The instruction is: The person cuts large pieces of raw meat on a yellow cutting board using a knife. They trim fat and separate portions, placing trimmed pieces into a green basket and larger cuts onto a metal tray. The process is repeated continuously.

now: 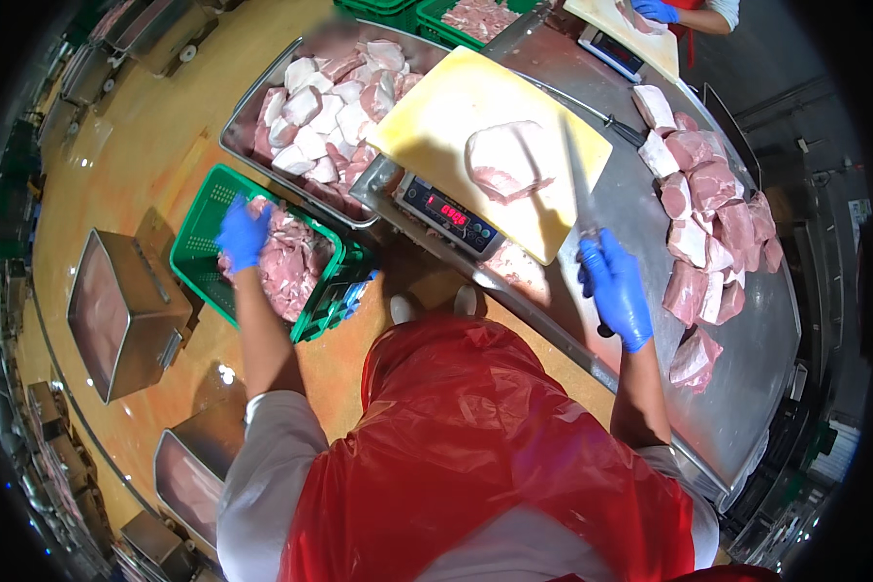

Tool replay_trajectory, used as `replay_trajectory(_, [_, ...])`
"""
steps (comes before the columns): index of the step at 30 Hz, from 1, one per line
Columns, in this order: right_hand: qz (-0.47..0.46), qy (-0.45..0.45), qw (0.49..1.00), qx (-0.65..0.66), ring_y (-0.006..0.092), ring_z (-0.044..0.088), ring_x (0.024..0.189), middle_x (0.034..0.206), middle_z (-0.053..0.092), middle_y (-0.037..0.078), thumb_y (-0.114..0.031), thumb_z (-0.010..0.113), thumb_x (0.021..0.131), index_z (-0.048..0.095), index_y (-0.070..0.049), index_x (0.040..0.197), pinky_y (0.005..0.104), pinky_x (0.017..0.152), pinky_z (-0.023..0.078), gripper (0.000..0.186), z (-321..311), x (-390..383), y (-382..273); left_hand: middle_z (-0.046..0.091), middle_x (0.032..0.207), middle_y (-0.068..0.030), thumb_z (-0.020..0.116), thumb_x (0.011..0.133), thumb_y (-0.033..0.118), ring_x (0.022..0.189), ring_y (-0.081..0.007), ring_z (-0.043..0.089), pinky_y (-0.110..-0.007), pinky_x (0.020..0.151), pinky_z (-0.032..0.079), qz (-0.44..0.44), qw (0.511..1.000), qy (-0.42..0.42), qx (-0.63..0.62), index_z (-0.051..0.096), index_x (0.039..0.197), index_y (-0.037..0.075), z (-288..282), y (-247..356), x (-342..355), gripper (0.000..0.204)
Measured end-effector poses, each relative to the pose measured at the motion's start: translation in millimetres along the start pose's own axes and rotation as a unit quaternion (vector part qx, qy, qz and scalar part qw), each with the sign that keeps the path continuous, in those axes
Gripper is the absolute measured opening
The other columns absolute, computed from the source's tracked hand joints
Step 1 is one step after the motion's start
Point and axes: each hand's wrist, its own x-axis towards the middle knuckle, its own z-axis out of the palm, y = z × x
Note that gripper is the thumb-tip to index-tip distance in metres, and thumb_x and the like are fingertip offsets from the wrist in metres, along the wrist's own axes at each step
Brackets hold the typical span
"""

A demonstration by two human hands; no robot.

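Note:
My left hand [244, 233], in a blue glove, is over the green crate [192, 242] of pink meat trimmings [286, 262], its fingers loosely extended. My right hand [611, 286], also gloved, grips a long knife [582, 182] pointing up along the right side of a yellow cutting board [427, 107]. A large piece of pale pork [504, 165] rests on that board, which lies over a scale [446, 215] with a lit red display. Behind the crate, a steel tub [233, 136] is heaped with pork pieces [310, 116].
Pork chunks [708, 213] cover the right of the steel table [737, 388]. Steel carts [116, 310] stand on the yellow floor [116, 184] at left. A co-worker's gloved hand [655, 14] is at another board [606, 15] at top right. More green crates [470, 21] sit beyond the tub.

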Motion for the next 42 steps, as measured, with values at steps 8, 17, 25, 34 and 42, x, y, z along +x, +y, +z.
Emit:
replay_trajectory(8, [-0.039, 0.180, 0.967, 0.177, 0.0090, 0.055, 0.060, 0.072, 0.058, 0.004, -0.024, 0.053, 0.105, 0.058, -0.001, 0.099, 0.0263, 0.054, 0.046, 0.024, -23.4, 28.8, -8.1, 0.059, 0.124, -0.0222, 0.077, 0.066, 0.065, 0.108, -0.0443, 0.060, -0.061, 0.090, 0.048, 0.462, 0.885, 0.049, -0.042, 0.037, 0.153, 0.018, 49.5, 385.4, -75.9, 0.106])
replay_trajectory(17, [0.227, 0.400, 0.888, 0.029, 0.0139, 0.056, 0.054, 0.064, 0.059, 0.007, -0.025, 0.054, 0.104, 0.060, -0.002, 0.104, 0.0334, 0.051, 0.045, 0.024, -90.6, -142.6, 195.6, 0.065, 0.129, -0.0140, 0.084, 0.068, 0.055, 0.113, -0.0375, 0.063, -0.048, 0.096, 0.050, 0.526, 0.843, -0.084, 0.071, 0.061, 0.132, 0.014, 24.4, 379.0, 46.2, 0.079])
replay_trajectory(25, [0.407, 0.614, 0.658, 0.154, 0.0106, 0.054, 0.054, 0.066, 0.056, 0.003, -0.023, 0.054, 0.104, 0.059, -0.005, 0.098, 0.0298, 0.046, 0.044, 0.020, -20.6, -297.5, 273.1, 0.058, 0.136, -0.0238, 0.070, 0.075, 0.011, 0.126, -0.0394, 0.055, -0.045, 0.109, 0.042, 0.658, 0.747, 0.040, -0.082, 0.049, 0.144, 0.001, 76.6, 562.7, -10.5, 0.072])
replay_trajectory(34, [0.374, 0.551, 0.706, 0.240, 0.0146, 0.059, 0.056, 0.068, 0.062, 0.010, -0.023, 0.056, 0.104, 0.058, 0.000, 0.097, 0.0328, 0.052, 0.048, 0.024, 9.2, -235.3, 238.0, 0.015, 0.159, -0.0348, 0.080, 0.073, 0.059, 0.147, -0.0528, 0.018, -0.062, 0.116, 0.023, 0.731, 0.623, -0.273, 0.062, 0.012, 0.161, 0.011, 268.4, 736.2, -391.7, 0.120])
replay_trajectory(42, [0.505, 0.577, 0.584, 0.267, 0.0068, 0.054, 0.057, 0.074, 0.055, -0.001, -0.020, 0.054, 0.105, 0.057, -0.008, 0.103, 0.0247, 0.047, 0.044, 0.013, 56.2, -336.3, 253.5, 0.038, 0.143, -0.0335, 0.081, 0.072, 0.045, 0.130, -0.0522, 0.044, -0.063, 0.099, 0.043, 0.747, 0.619, -0.231, 0.079, 0.039, 0.149, 0.033, 319.4, 799.8, -421.3, 0.089])
